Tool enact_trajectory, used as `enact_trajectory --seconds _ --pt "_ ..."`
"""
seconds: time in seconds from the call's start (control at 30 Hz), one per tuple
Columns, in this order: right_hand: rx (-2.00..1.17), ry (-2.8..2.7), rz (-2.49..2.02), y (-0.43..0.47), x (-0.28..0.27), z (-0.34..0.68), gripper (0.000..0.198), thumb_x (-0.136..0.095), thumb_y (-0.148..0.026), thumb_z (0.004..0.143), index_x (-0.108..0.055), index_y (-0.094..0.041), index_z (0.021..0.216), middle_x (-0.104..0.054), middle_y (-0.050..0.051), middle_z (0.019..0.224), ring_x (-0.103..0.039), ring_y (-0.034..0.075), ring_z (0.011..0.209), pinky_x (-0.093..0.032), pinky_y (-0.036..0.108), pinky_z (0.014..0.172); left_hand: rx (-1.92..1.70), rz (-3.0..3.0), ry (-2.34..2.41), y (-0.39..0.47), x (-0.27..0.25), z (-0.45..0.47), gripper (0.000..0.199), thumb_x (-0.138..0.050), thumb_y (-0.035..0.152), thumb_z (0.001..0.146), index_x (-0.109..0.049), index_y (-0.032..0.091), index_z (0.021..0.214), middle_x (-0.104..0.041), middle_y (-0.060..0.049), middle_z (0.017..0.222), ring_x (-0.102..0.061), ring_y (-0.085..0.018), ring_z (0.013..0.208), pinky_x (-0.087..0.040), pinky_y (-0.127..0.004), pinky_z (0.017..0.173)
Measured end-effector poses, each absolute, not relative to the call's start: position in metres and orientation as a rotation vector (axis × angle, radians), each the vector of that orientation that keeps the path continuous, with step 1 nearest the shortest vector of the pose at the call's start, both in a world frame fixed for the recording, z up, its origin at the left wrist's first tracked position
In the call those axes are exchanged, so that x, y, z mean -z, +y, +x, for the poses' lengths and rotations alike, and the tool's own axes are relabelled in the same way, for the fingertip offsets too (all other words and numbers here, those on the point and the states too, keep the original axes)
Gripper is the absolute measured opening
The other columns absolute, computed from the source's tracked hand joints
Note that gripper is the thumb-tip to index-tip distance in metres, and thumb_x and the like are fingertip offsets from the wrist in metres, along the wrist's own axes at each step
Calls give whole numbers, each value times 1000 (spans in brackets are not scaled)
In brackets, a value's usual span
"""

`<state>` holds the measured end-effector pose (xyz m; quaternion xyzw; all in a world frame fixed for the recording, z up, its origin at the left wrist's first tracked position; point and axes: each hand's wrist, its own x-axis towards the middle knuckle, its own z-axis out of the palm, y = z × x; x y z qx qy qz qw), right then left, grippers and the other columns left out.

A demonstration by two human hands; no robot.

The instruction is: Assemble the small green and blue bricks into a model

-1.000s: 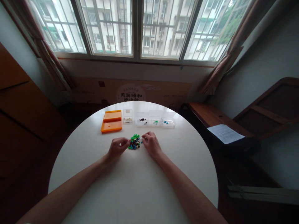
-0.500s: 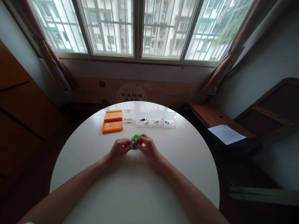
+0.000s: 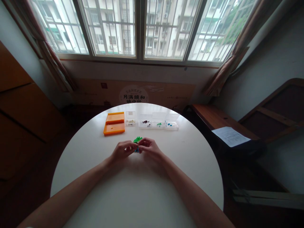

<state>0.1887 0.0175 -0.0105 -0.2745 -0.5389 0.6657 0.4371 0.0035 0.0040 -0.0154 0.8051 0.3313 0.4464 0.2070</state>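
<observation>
Though clear plastic boxes (image 3: pixel 154 127) stand part-filled, green-blue plastic pile (image 3: pixel 137 139) remains by your left hand (image 3: pixel 124 149), right hand (image 3: pixel 149 147); grips unclear.

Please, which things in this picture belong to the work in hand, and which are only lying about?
Work in hand:
small coloured pieces at the left hand and right hand
probably the clear boxes, holding similar pieces
possibly the orange case

Apparently just lying about:
paper sheet
printed brown panel

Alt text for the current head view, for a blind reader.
A person's left hand and right hand are close together at a pile of small colored pieces on a white table. Beyond lie an orange case and open clear boxes of pieces.
</observation>
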Motion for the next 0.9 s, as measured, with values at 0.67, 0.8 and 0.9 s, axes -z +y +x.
enact_trajectory --seconds 0.67,0.8,0.9 --pt "-1597 -1321 -784 18 7 186 29 -77 -37 60 -68 -13 75 -64 1 61 -53 10 53 -42 24 54 -1248 2242 952 3 14 4 17 -57 26 85 -67 14 89 -61 -4 67 -53 -7 52 -44 -17 49" --pt "-1602 -1320 -783 18 8 185 28 -78 -36 59 -69 -14 73 -63 0 59 -52 9 51 -41 24 53 -1251 2245 977 4 15 4 17 -58 28 84 -66 13 85 -61 -3 66 -53 -7 52 -43 -17 50" --pt "-1600 -1327 -781 18 8 185 28 -78 -36 58 -69 -13 70 -61 0 57 -50 9 50 -39 24 51 -1254 2245 997 4 16 3 16 -59 27 83 -66 14 85 -60 -3 66 -52 -8 52 -43 -17 50"
